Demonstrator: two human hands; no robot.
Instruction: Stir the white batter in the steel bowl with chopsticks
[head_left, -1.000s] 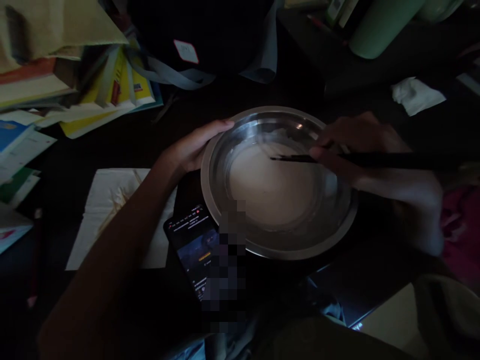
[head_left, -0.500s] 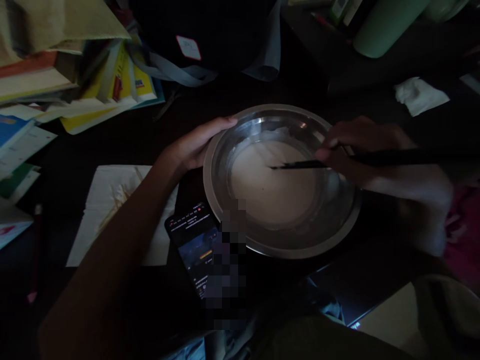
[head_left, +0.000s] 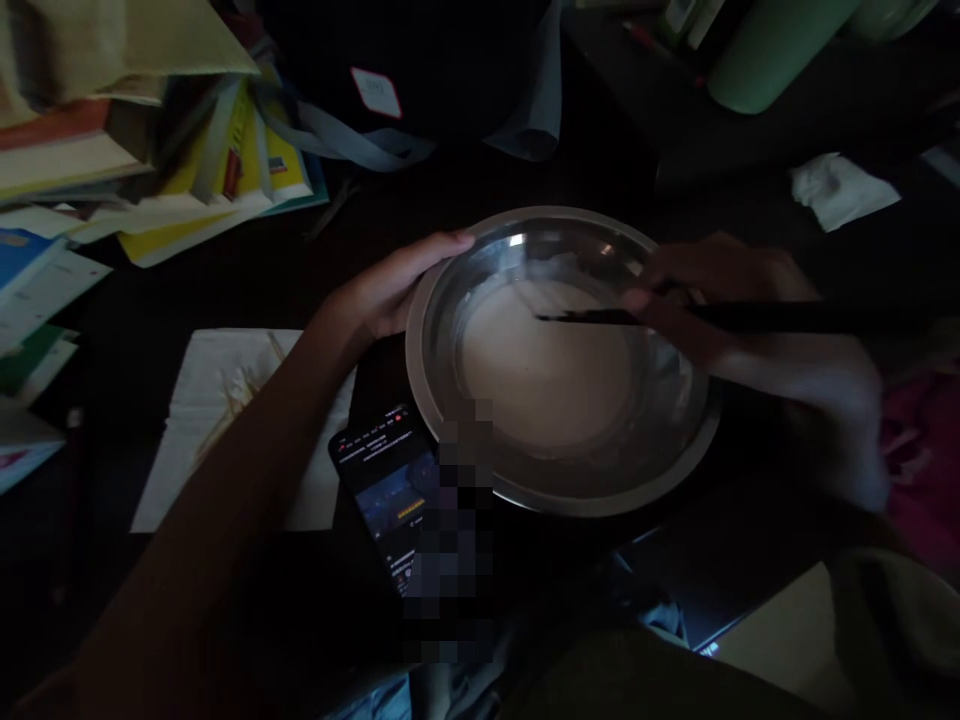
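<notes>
Holding the side of a big, round, shiny metal bowl (head_left: 415, 345) with the left hand (head_left: 405, 280), thumb up on the smooth, wide rim. Gripping a long, thin, dark stick (head_left: 589, 317) in the right hand (head_left: 705, 290), pointy end over the bowl; too dark to tell about one stick or two, or about touching the mix. In the bowl, between both hands at the near part of a dark worktop (head_left: 217, 285), a flat, round pool of pale, creamy mix (head_left: 540, 385), with thin smears up the metal wall. Just beside the near left rim, a flat black phone (head_left: 382, 485) with a lit screen, partly blurred. Partly behind the left forearm, a creased white paper (head_left: 169, 480) with skinny, straw-coloured bits (head_left: 236, 400) on top. Farther right, a crumpled tissue (head_left: 844, 190) and a smooth green bottle (head_left: 765, 60), round like a tube.
</notes>
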